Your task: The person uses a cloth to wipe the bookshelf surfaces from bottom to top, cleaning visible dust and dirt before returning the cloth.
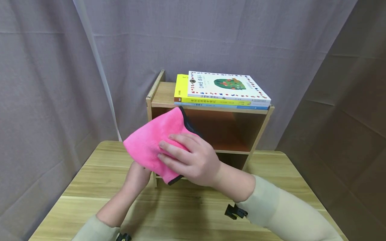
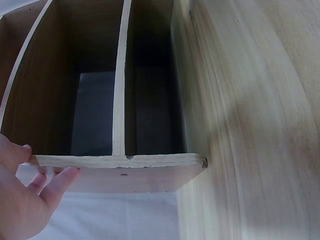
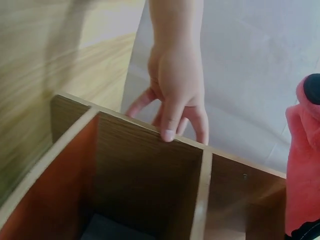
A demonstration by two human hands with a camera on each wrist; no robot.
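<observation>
A pink plush cloth [image 1: 150, 140] with black edging is held up by my right hand [image 1: 193, 159] in front of a small wooden shelf [image 1: 164, 90]. My right fingers lie over the cloth's face; the thumb is hidden. In the right wrist view, part of the cloth [image 3: 302, 165] shows at the right edge. Partly covered by the cloth in the head view, my left hand [image 1: 138, 175] grips the front edge of the shelf's left side panel. The left wrist view shows the left hand [image 2: 25, 200] with thumb inside and fingers outside that panel [image 2: 125, 162].
Several books lie stacked on the shelf's top, a white picture book [image 1: 226, 85] uppermost and a yellow book [image 1: 181, 88] under it. The shelf stands on a wooden table [image 1: 187, 207]. Grey curtains [image 1: 211, 36] hang behind and at the sides.
</observation>
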